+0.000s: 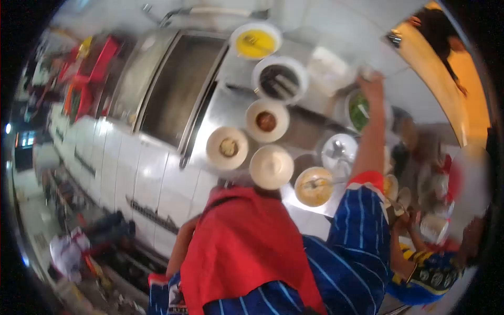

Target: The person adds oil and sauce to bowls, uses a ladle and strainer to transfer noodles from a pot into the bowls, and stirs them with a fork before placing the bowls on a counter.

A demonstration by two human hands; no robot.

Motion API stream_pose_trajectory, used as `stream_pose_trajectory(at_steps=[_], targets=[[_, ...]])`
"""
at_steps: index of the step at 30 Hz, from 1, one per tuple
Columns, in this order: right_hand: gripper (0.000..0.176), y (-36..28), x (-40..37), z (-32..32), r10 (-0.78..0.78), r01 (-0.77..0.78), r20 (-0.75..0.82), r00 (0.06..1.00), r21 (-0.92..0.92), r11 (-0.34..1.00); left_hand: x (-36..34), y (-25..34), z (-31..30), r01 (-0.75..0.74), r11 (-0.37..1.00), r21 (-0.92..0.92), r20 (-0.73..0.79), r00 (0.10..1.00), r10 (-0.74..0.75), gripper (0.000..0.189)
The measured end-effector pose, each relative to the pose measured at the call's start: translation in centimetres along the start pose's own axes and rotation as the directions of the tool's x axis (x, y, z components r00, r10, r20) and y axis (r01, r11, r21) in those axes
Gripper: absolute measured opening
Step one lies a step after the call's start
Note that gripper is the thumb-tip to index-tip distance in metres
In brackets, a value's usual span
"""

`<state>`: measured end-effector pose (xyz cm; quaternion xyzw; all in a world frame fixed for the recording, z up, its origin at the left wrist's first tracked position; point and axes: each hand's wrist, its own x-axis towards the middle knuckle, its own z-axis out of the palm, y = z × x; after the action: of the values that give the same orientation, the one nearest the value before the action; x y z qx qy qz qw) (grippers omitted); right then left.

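My right arm reaches out across the steel counter. My right hand (371, 84) is blurred beside a bowl of chopped green herbs (359, 111), and its fingers look closed around something small and whitish that I cannot make out. My left forearm (182, 242) shows at the side of my red apron (247, 247); the left hand is hidden behind the apron. Closest to my body are a pale bowl (271, 167), a bowl with a light clump (228, 148), a bowl with reddish-brown paste (266, 121) and a bowl of yellowish food (313, 186) with a utensil in it.
Behind stand a bowl of yellow liquid (256, 42) and a dark-filled bowl (280, 80) with utensils. A white packet (328, 70) lies near them. A metal-framed dark panel (182, 86) is on the left. Another person's patterned sleeve (433, 273) is at the right.
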<state>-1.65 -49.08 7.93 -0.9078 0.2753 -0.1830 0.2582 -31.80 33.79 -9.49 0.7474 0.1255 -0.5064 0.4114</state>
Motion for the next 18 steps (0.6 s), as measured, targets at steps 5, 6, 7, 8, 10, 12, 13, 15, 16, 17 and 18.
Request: stream_pose_trajectory(at_steps=[5, 6, 7, 8, 10, 12, 13, 15, 16, 17, 18], targets=[[0.063, -6.5, -8.1, -5.6, -0.134, 0.119, -0.393, 0.91, -0.062, 0.991, -2.0, 1.5, 2.1, -0.204, 0.867, 0.454, 0.094, 0.979, 0.181, 0.031], [0.053, -8.1, -10.9, -6.0, -0.18, 0.185, -0.457, 0.871, -0.035, 0.982, -1.8, 1.3, 2.0, -0.254, 0.779, 0.573, 0.088, 0.964, 0.249, 0.03], [0.044, -9.5, -13.9, -5.3, -0.177, 0.224, -0.461, 0.869, 0.049, 0.973, -1.5, 1.2, 1.7, -0.294, 0.669, 0.683, 0.096, 0.944, 0.316, 0.029], [0.035, -10.6, -17.4, -4.0, -0.171, 0.259, -0.469, 0.867, 0.13, 0.957, -1.5, 1.5, 1.5, -0.289, 0.678, 0.676, 0.086, 0.945, 0.317, 0.029], [0.025, -12.0, -24.7, 0.2, -0.13, 0.188, -0.158, 0.979, 0.447, 0.875, -2.6, 3.1, 1.3, -0.227, 0.681, 0.696, 0.093, 0.969, 0.228, 0.03], [0.016, -18.1, -32.5, 3.0, -0.397, 0.35, 0.007, 0.918, 0.457, 0.817, -4.0, 4.1, 1.4, -0.213, 0.714, 0.667, 0.081, 0.973, 0.214, 0.032], [0.021, -20.3, -36.1, 4.8, -0.396, 0.215, 0.212, 0.893, 0.573, 0.791, -4.3, 4.0, 1.1, -0.195, 0.744, 0.639, 0.069, 0.978, 0.197, 0.034], [0.028, -23.8, -42.7, 7.3, -0.501, -0.013, 0.626, 0.598, 0.632, 0.775, 0.1, -5.4, 1.5, -0.304, 0.651, 0.696, 0.113, 0.941, 0.319, 0.037], [0.027, -26.1, -45.2, 7.5, -0.498, -0.027, 0.754, 0.429, 0.561, 0.827, -2.0, -3.5, 0.1, -0.383, 0.545, 0.746, 0.158, 0.896, 0.415, 0.04], [0.027, -28.4, -47.5, 7.8, -0.473, -0.016, 0.848, 0.24, 0.49, 0.871, -5.2, -2.0, -0.5, -0.112, 0.789, 0.604, -0.021, 0.988, 0.156, 0.042], [0.031, -29.9, -49.7, 8.8, -0.491, -0.012, 0.866, 0.094, 0.494, 0.869, -5.1, -4.4, -0.9, -0.08, 0.822, 0.563, -0.086, 0.984, 0.155, 0.042]])
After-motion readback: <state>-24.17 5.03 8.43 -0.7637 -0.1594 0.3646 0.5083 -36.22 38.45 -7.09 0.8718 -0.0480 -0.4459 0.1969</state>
